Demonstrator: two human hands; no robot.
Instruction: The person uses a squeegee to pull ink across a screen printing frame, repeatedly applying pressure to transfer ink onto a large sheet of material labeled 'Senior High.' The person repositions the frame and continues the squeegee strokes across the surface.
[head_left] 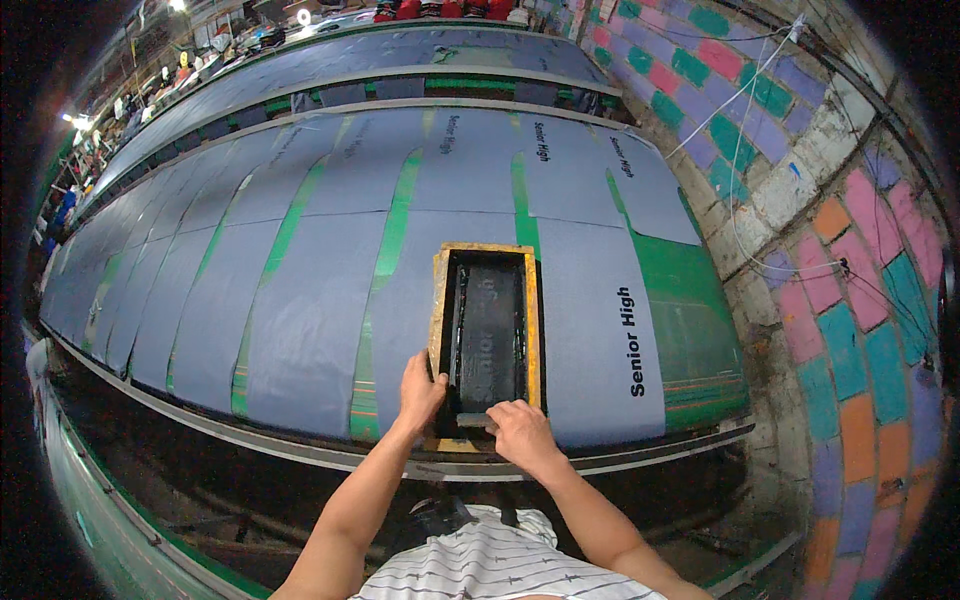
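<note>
A wooden screen-printing frame (533,320) with yellowed edges lies flat on a grey-blue fabric panel (403,270). Dark wet ink coats its mesh (490,335), and faint lettering shows through. My left hand (420,395) grips the frame's left side near its front corner, fingers curled over the edge. At the near end, inside the frame, my right hand (524,436) is closed round a squeegee (473,420); only the left part of the squeegee shows beyond my fingers. To the right of the frame, another fabric panel (590,330) carries a line of black printed lettering.
The long green table (695,310) bears rows of grey-blue panels, several with black lettering at the far side. A metal rail (620,458) runs along its near edge. Another covered table (400,55) stands beyond. A painted brick wall (850,340) with hanging cables rises at right.
</note>
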